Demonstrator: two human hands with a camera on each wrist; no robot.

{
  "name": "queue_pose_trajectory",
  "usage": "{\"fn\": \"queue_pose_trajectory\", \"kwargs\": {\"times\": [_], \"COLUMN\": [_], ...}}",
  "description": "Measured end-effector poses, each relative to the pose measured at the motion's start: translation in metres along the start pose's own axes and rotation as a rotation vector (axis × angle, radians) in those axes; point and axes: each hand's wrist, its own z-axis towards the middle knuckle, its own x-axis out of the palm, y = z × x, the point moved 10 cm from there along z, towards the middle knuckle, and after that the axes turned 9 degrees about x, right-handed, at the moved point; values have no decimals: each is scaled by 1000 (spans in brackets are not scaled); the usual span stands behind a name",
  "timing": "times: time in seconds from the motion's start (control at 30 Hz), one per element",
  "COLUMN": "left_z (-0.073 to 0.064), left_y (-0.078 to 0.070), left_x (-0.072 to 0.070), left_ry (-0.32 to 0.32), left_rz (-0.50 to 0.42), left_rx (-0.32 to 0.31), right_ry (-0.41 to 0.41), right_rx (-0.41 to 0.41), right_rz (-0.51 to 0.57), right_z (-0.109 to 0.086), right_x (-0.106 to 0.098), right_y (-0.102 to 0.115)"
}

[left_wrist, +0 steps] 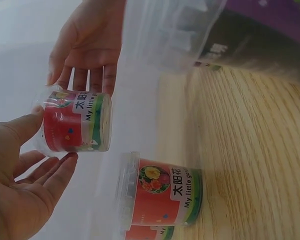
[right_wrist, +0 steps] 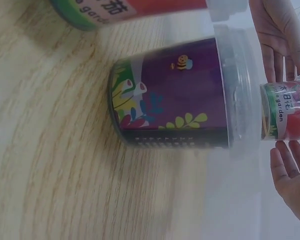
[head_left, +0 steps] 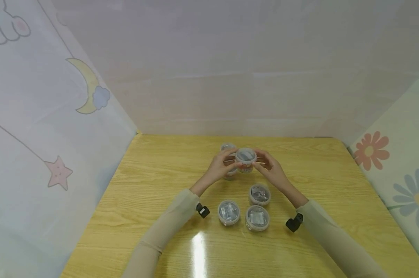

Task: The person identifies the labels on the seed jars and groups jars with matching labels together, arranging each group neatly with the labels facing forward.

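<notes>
Both hands hold one small clear plastic cup (head_left: 246, 155) with a lid, raised above the table. Its red and green label, printed "My little garden", shows in the left wrist view. My left hand (head_left: 219, 166) has thumb and fingers on one side of this cup, my right hand (head_left: 270, 168) on the other. Beside and behind the left hand stand two similar cups, the nearer one (head_left: 230, 173) partly covered by it. A cup with a purple side (right_wrist: 175, 95) stands nearer the right wrist camera.
Three more lidded cups stand nearer me: one at left (head_left: 229, 212), one at right (head_left: 257, 218) and one just behind that (head_left: 259, 194). The wooden table (head_left: 153, 181) ends at a pale back wall covering (head_left: 209, 96), with printed coverings at both sides.
</notes>
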Motion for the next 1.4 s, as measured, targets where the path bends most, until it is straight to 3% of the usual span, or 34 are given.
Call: {"fn": "queue_pose_trajectory", "kwargs": {"times": [0.3, 0.57, 0.83, 1.13, 1.4], "left_z": [3, 6, 9, 13, 14], "left_y": [8, 46, 48, 50, 56], "left_x": [5, 11, 15, 19, 23], "left_ry": [40, 16, 52, 88, 118], "left_rz": [11, 37, 206, 309, 400], "left_rx": [15, -14, 8, 35, 5], "right_ry": [12, 16, -2, -10, -12], "right_rx": [25, 22, 28, 50, 71], "right_rz": [6, 28, 12, 45, 22], "right_z": [0, 1, 0, 0, -1], "right_x": [0, 2, 0, 0, -1], "right_y": [-9, -15, -20, -27, -33]}}
